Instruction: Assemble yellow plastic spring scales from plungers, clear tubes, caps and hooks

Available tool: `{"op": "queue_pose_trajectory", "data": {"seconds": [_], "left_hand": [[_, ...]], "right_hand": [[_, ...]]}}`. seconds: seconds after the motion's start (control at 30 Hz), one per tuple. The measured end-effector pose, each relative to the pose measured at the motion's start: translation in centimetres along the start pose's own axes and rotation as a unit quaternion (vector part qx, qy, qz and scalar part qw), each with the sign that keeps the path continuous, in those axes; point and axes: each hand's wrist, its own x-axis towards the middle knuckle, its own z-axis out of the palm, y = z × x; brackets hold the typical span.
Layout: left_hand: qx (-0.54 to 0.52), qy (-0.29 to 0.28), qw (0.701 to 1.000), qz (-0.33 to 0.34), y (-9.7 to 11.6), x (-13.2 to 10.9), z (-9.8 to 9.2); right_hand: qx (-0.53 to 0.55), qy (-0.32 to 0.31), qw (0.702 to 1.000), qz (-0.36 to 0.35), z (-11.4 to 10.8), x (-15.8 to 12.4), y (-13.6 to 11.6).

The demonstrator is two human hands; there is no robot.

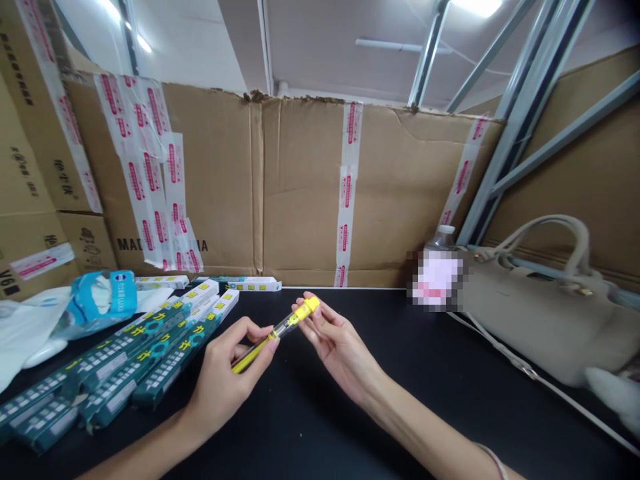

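Observation:
A slim spring scale with a clear tube and yellow parts is held slanting over the black table, its yellow capped end up and to the right. My left hand is closed around the lower yellow part, thumb and fingers gripping it from both sides. At the upper end, my right hand pinches the yellow cap between thumb and fingers. The fingers partly cover both ends of the scale. Left of my left hand lie several long green and white boxes with yellow lettering.
A blue and white plastic packet lies beyond the boxes at left. On the right stand a capped bottle, partly blurred out, and a beige handbag with its strap on the black table. A taped cardboard wall closes the back.

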Motion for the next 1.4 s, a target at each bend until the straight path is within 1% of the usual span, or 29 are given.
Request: {"op": "queue_pose_trajectory", "data": {"seconds": [0.1, 0.23, 0.37, 0.5, 0.63, 0.73, 0.9, 1.0, 1.07, 1.17, 1.27, 1.4], "left_hand": [[0.007, 0.003, 1.000, 0.008, 0.2, 0.1, -0.1], [0.012, 0.004, 1.000, 0.009, 0.1, 0.1, 0.0], [-0.005, -0.003, 1.000, -0.002, 0.0, 0.0, 0.1], [-0.035, -0.008, 0.999, -0.038, 0.0, 0.0, 0.1], [-0.080, -0.030, 0.993, -0.087, -0.1, 0.2, 0.0], [-0.095, -0.035, 0.990, -0.099, 0.0, 0.2, 0.1], [-0.068, -0.022, 0.994, -0.080, 0.1, 0.2, 0.2], [-0.042, -0.009, 0.997, -0.070, 0.2, 0.4, 0.3], [-0.026, -0.009, 0.997, -0.067, 0.2, 0.6, 0.2], [-0.010, -0.030, 0.998, -0.063, 0.2, 0.7, 0.1], [0.001, -0.057, 0.997, -0.053, 0.1, 0.8, -0.1], [0.039, -0.080, 0.995, -0.036, -0.3, 1.0, -0.2]], "right_hand": [[-0.013, 0.011, 1.000, -0.016, -0.1, 0.0, 0.2], [-0.029, 0.002, 0.999, -0.034, -0.4, 0.0, 0.4], [-0.018, 0.008, 0.999, -0.029, -0.3, 0.0, 0.2], [-0.014, 0.000, 1.000, -0.020, -0.3, 0.2, 0.1], [-0.037, 0.004, 0.999, -0.037, -0.8, 0.4, 0.3], [-0.052, 0.003, 0.998, -0.040, -1.1, 0.5, 0.4], [-0.057, -0.010, 0.998, -0.035, -0.9, 0.5, 0.2], [-0.058, -0.010, 0.997, -0.047, -0.6, 0.5, -0.2], [-0.072, -0.022, 0.996, -0.055, -0.4, 0.6, -0.6], [-0.115, -0.039, 0.990, -0.069, -0.3, 0.7, -1.1], [-0.152, -0.033, 0.984, -0.082, -0.4, 0.9, -1.4], [-0.194, -0.036, 0.977, -0.075, -0.8, 1.3, -1.9]]}}
